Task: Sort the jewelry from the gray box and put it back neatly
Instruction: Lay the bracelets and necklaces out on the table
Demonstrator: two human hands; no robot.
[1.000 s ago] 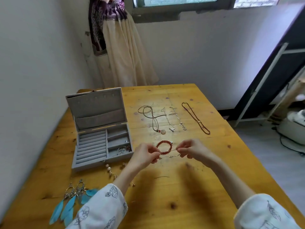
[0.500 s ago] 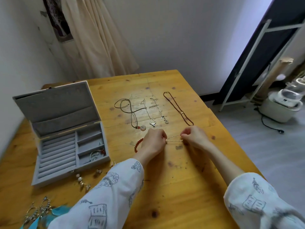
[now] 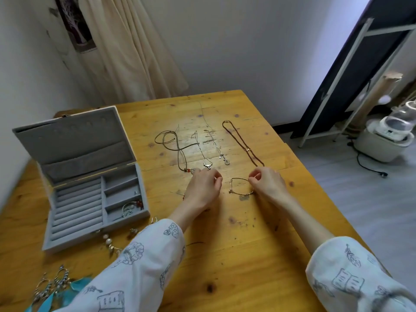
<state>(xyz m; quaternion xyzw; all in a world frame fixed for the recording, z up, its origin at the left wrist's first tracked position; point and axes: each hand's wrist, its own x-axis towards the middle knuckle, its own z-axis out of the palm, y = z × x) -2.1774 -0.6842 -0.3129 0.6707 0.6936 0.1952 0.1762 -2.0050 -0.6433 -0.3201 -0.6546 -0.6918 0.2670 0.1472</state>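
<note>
Lying on bench: thin gold chain bracelet [image 3: 241, 187], on the yellow wooden bench [image 3: 225, 255].
Right hand [image 3: 267, 182]: grip pinching the bracelet's edge.
Left hand [image 3: 203, 184]: fingers curling, grip holding nothing visible.

Room around a worn wooden tabletop

The knotty, scratched yellow pine tabletop [image 3: 225, 255] stands against a white wall [image 3: 236, 41]; cream pleated curtains [image 3: 126, 55] hang past its far left corner beside a dark patterned cloth [image 3: 74, 21]. Beyond its right edge, on grey floor [image 3: 371, 199], stand a white-framed black panel [image 3: 351, 70] and a white appliance [image 3: 387, 136] with a black cord [image 3: 369, 167].
</note>
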